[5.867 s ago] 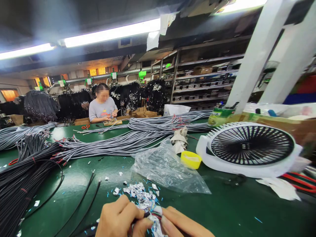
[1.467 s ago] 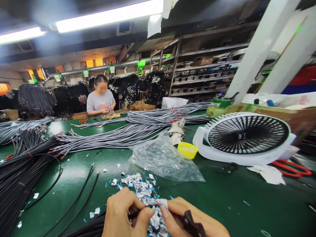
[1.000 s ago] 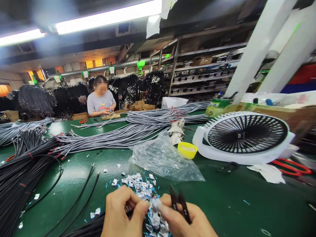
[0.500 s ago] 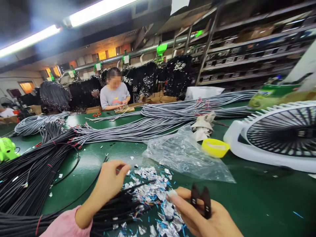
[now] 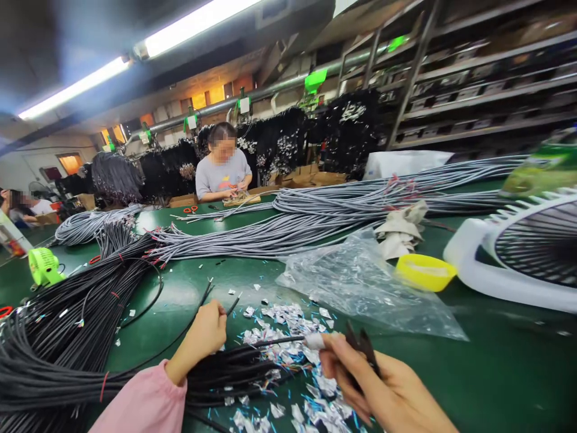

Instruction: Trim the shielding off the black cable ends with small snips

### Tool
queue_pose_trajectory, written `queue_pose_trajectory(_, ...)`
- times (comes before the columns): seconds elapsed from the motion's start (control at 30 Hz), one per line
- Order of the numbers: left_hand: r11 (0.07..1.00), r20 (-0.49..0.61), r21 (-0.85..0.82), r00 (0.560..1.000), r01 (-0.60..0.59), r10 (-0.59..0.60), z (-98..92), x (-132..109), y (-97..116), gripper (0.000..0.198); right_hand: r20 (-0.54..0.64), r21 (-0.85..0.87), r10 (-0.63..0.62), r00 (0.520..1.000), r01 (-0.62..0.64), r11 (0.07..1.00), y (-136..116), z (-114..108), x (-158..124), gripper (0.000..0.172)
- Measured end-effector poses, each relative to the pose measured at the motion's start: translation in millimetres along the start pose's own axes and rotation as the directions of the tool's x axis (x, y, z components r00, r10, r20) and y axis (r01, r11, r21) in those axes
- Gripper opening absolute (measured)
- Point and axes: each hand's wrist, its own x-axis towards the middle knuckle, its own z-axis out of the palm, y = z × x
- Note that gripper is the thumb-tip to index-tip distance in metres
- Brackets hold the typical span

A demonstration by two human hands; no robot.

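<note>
My left hand (image 5: 207, 331), in a pink sleeve, is closed on a black cable (image 5: 234, 304) whose stripped end pokes out past the fingers. In my right hand (image 5: 383, 379) lies a pair of small black snips (image 5: 363, 347), tips up, partly hidden by the palm. A white wrapping (image 5: 314, 341) covers a fingertip of that hand. This fingertip meets the end of another black cable (image 5: 286, 341); whether the fingers pinch it I cannot tell. Beneath both hands are a bundle of black cables (image 5: 225, 379) and foil scraps (image 5: 288, 316) mixed with blue bits.
Grey cables (image 5: 252, 234) stretch across the green table (image 5: 509, 373). A clear plastic bag (image 5: 360, 282), a yellow dish (image 5: 426, 272) and a white fan (image 5: 478, 258) stand at right. A small green fan (image 5: 44, 267) is at left. Another person (image 5: 223, 168) works across the table.
My left hand has closed on a black cable. The fingers of my right hand have come to another cable's end, and the snips have tilted. The view has shifted left.
</note>
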Motion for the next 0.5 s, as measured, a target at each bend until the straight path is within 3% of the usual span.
queue_pose_trajectory(0.17,0.929,-0.164,-0.333,0.980,-0.160,0.110,-9.5,-7,18,0.027,0.046,-0.113,-0.157,0.987,0.161,0.980,-2,17,6,0.061)
queue_pose_trajectory(0.3,0.845,-0.269,-0.434,0.940,-0.312,0.209,-16.8,-21,32,0.041,0.056,-0.139,-0.274,0.960,0.279,0.950,-12,33,15,0.057)
queue_pose_trajectory(0.37,0.825,-0.341,-0.382,0.893,-0.416,0.293,-20.5,-28,36,0.040,0.029,-0.154,-0.342,0.939,0.342,0.927,-17,39,19,0.053)
queue_pose_trajectory(0.5,0.805,-0.508,-0.169,0.750,-0.569,0.424,-22.5,-41,38,0.032,-0.101,-0.167,-0.404,0.909,0.385,0.908,-22,43,22,0.031)
